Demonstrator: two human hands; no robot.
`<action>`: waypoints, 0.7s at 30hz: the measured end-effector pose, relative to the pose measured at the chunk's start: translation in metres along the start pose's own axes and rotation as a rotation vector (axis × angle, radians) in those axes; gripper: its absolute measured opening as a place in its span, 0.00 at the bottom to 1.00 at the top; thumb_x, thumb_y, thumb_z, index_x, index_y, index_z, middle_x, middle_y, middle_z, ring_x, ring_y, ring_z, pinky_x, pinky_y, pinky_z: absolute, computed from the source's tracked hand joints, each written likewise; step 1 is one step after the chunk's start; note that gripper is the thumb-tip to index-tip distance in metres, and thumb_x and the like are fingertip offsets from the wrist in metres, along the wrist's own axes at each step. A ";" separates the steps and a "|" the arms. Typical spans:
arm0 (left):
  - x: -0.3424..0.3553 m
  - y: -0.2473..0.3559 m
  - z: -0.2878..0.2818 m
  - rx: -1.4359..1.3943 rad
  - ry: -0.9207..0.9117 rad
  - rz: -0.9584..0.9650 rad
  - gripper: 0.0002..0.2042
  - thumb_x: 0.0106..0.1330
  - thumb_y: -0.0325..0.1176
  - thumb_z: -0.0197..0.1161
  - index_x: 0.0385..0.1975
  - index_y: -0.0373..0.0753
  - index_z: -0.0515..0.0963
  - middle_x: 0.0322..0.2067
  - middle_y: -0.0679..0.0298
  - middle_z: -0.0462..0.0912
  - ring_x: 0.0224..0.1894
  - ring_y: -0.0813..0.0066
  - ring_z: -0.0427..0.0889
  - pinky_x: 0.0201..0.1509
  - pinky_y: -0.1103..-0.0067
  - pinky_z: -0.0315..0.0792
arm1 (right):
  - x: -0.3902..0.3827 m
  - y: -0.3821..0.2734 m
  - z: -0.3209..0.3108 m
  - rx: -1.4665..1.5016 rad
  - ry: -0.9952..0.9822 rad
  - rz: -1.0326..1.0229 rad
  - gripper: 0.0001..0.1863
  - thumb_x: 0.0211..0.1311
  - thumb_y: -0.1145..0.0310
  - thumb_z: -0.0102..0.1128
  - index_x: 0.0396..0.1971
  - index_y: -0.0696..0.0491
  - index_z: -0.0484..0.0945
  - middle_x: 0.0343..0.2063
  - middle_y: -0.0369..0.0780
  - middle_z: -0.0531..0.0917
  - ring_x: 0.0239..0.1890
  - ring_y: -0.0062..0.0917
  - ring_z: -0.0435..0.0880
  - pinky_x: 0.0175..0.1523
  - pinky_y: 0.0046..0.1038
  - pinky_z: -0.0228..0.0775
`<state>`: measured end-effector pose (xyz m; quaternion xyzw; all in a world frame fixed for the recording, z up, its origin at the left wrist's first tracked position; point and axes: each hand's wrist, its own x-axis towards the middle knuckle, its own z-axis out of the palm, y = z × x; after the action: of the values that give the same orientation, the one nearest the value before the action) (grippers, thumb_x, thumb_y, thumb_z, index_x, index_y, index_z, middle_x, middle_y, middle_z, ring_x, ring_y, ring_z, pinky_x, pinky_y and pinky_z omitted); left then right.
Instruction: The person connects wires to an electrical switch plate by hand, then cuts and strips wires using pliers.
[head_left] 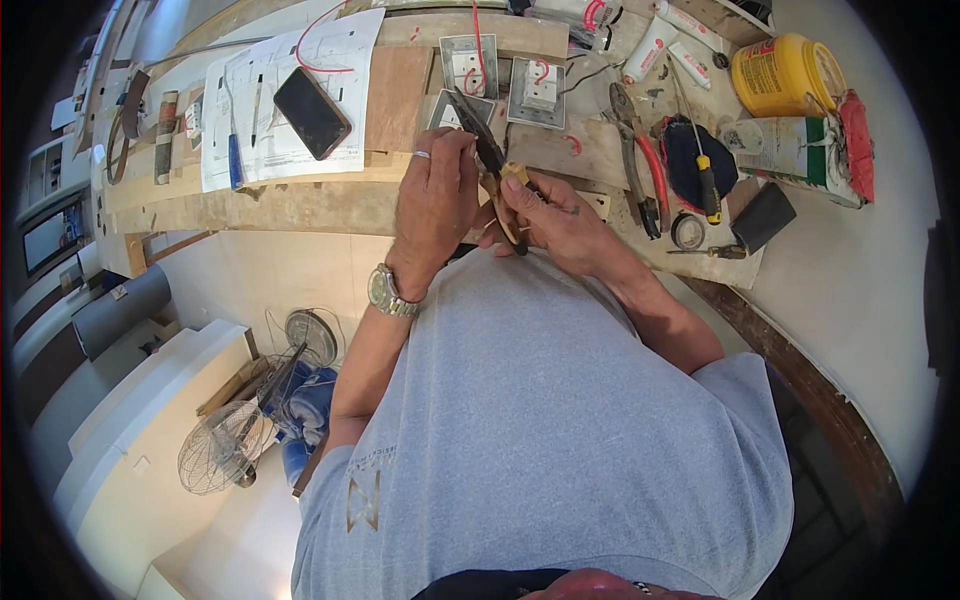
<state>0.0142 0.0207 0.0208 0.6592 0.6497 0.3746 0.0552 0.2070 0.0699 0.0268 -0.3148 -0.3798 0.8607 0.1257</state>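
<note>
My right hand (pixel 560 225) is wrapped round a pair of pliers (pixel 483 135) with long dark jaws and worn yellowish handles. The jaws point up and away, toward the metal boxes. Close against the pliers, my left hand (pixel 436 195) has its fingers pinched together; whatever lies in them is too small or hidden to tell. Just beyond the jaws are metal electrical boxes with white fittings: one box (pixel 468 68) with a red wire (pixel 478 35) rising from it, another box (pixel 537 93) to its right, and a third box (pixel 449 108) partly behind the pliers.
On the workbench (pixel 300 208), a phone (pixel 312 113) lies on printed plans (pixel 350 75), beside a blue-handled screwdriver (pixel 235 160). To the right are red-handled cutters (pixel 640 150), a yellow screwdriver (pixel 707 185), tape (pixel 688 231) and a yellow tub (pixel 785 75). A fan (pixel 228 445) stands below left.
</note>
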 end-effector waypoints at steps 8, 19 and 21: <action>0.000 -0.016 -0.014 0.115 -0.171 0.217 0.24 0.57 0.15 0.65 0.56 0.31 0.75 0.52 0.47 0.80 0.50 0.45 0.82 0.54 0.60 0.80 | -0.006 -0.013 -0.004 -0.039 -0.031 0.129 0.24 0.87 0.46 0.47 0.57 0.52 0.77 0.45 0.41 0.89 0.43 0.24 0.89 0.47 0.27 0.84; 0.000 -0.015 -0.014 0.152 -0.162 0.300 0.23 0.57 0.17 0.66 0.54 0.30 0.77 0.53 0.48 0.80 0.48 0.46 0.81 0.52 0.61 0.80 | -0.013 -0.017 -0.003 -0.114 0.019 0.096 0.31 0.80 0.37 0.55 0.50 0.54 0.79 0.40 0.39 0.87 0.40 0.20 0.88 0.41 0.25 0.81; 0.001 -0.016 -0.011 0.140 -0.158 0.292 0.22 0.57 0.17 0.66 0.54 0.30 0.77 0.52 0.48 0.80 0.47 0.46 0.81 0.51 0.61 0.80 | -0.010 -0.016 -0.004 -0.091 0.022 0.096 0.31 0.79 0.37 0.55 0.50 0.54 0.79 0.40 0.39 0.87 0.40 0.20 0.87 0.41 0.25 0.81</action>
<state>-0.0051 0.0197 0.0203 0.7762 0.5651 0.2796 0.0049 0.2170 0.0781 0.0412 -0.3477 -0.4015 0.8441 0.0739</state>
